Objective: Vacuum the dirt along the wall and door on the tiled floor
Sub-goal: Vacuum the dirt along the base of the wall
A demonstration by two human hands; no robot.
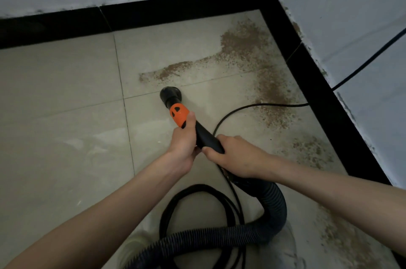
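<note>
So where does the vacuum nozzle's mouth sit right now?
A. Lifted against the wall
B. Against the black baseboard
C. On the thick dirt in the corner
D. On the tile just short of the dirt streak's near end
D: the nozzle sits on the tile just below the near end of the dirt, apart from the baseboard.

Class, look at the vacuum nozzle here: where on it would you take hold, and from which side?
Probably the black tube behind the orange collar, from above and behind: it slopes back toward the person, away from the brush head, where the left hand and right hand grip.
</note>
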